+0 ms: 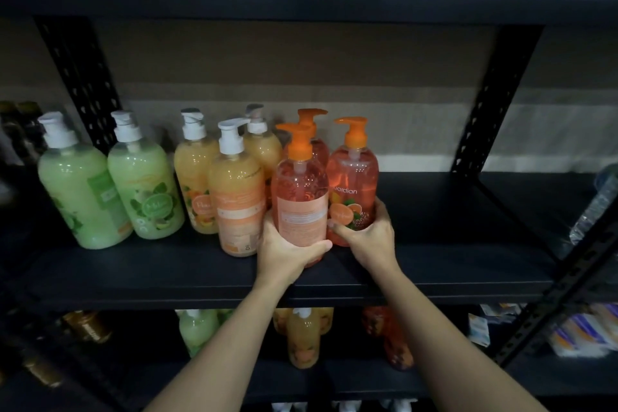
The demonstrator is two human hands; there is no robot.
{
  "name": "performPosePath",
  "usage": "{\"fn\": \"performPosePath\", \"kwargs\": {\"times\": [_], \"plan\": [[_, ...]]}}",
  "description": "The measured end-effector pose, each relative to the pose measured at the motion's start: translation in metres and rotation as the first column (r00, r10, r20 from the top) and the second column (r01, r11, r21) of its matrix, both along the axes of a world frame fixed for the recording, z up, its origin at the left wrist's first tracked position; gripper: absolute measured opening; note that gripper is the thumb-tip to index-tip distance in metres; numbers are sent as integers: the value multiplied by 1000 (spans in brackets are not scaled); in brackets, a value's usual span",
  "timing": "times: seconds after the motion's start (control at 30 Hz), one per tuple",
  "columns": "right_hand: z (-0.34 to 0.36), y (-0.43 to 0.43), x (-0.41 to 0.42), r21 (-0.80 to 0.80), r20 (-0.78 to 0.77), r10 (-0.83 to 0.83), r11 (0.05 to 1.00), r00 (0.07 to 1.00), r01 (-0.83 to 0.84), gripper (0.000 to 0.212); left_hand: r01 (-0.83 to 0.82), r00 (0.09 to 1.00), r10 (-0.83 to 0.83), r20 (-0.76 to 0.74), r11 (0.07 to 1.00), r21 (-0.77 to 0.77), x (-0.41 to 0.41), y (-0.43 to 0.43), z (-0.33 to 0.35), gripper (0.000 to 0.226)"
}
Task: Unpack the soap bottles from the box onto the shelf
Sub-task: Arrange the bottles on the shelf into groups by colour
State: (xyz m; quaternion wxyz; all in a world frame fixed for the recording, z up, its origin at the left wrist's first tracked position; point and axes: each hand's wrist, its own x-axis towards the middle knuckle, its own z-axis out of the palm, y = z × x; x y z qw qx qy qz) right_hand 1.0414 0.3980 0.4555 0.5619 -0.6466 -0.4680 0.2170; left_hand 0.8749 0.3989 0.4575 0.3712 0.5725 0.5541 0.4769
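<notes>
On the black shelf (451, 261) stand several pump soap bottles. My left hand (284, 252) grips the base of an orange bottle with its back label facing me (299, 191). Right beside it, my right hand (369, 237) wraps the lower part of a second orange bottle (354, 177) with a fruit label. A third orange bottle (312, 130) stands behind them, mostly hidden. To the left are three peach-yellow bottles (235, 194) with white pumps and two green bottles (83, 197). No box is in view.
Perforated black uprights stand at the back left (80, 77) and back right (491, 100). The shelf below holds more green, yellow and orange bottles (302, 338). Plastic-wrapped packs (592, 211) sit at the right edge. Bare shelf lies to the right of the orange bottles.
</notes>
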Motion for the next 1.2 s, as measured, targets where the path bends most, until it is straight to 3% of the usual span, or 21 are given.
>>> {"fn": "performPosePath", "kwargs": {"times": [0.47,0.67,0.83,1.2], "plan": [[5,-12,40,-13,9,30,999,999,-30,89,-29,999,29,-31,1000,9,-4,3,-5,115],[12,-25,94,-60,6,19,998,1000,-19,106,-31,999,32,-34,999,29,-4,3,-7,109],[18,-34,138,-100,-44,-14,995,999,9,99,-48,998,49,-29,998,45,-1,4,-8,101],[27,-31,208,-156,-73,-4,988,997,-8,88,-20,999,23,-41,998,57,1,10,-8,106]]}}
